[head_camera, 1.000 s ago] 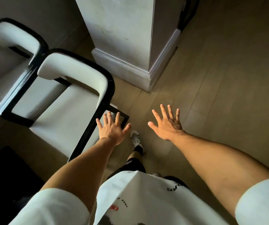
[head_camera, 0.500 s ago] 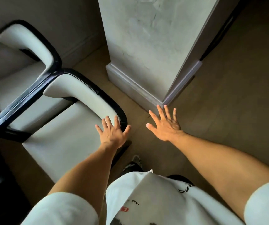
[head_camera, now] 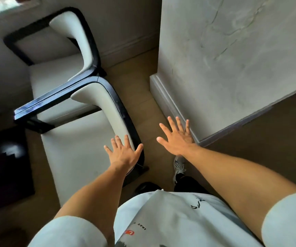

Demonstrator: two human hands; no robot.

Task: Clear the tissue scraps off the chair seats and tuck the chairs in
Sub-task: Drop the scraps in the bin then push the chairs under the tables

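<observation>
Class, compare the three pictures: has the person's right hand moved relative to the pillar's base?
Yes. The right hand has come closer to the pillar: earlier it hung over open floor short of the base, and now its fingertips overlap the skirting.

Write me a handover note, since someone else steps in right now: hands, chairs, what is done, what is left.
Left hand: open, fingers spread, over the near chair by its backrest; contact unclear.
Right hand: open, holding nothing, above the floor beside the pillar.
Far chair stands side by side with the near one, frames touching.
Done: no tissue scraps visible on either seat.
Left: tuck both chairs in; the table is not clearly in view.
</observation>
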